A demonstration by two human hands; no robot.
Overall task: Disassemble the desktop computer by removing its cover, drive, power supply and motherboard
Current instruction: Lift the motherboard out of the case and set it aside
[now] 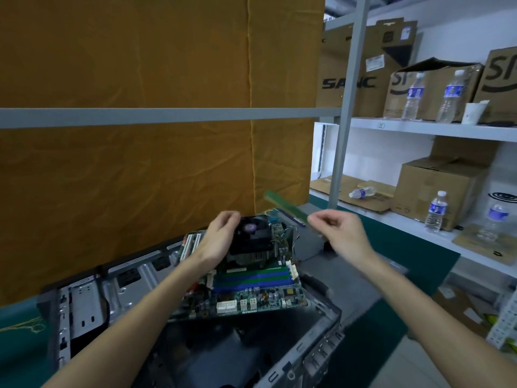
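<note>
Below centre frame, my left hand (221, 236) grips the cooler to steady the motherboard (251, 292), lifted over the case (84, 303); right hand (340, 233) fingers pinch a freed memory stick (285, 207).

motherboard (246, 299): "lenovo" printed in white along its near edge, upside down to the camera;
upper-shelf carton (347, 79): "SANC" in large dark letters;
two cartons at right (500, 77): only "S" and part of a further letter legible;
bottle labels: too small to read
</note>
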